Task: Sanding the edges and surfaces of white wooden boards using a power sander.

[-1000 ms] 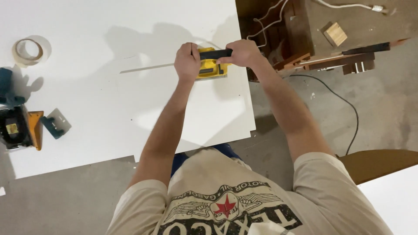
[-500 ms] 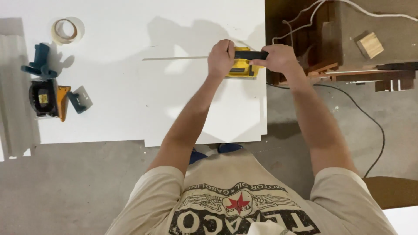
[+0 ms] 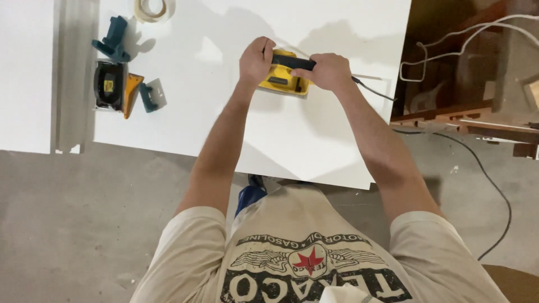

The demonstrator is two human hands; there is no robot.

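A yellow and black power sander rests flat on a large white board. My left hand grips its front end. My right hand holds the black handle at its rear. A black cord runs from the sander toward the board's right edge.
On the board's left lie a black and orange tool, a blue clamp-like part and a small grey piece. A roll of tape sits at the top. A wooden bench with white cable stands right; another white panel lies left.
The sander and both hands sit further from the board's right edge than before, and the view has shifted, showing more of the board's left side.
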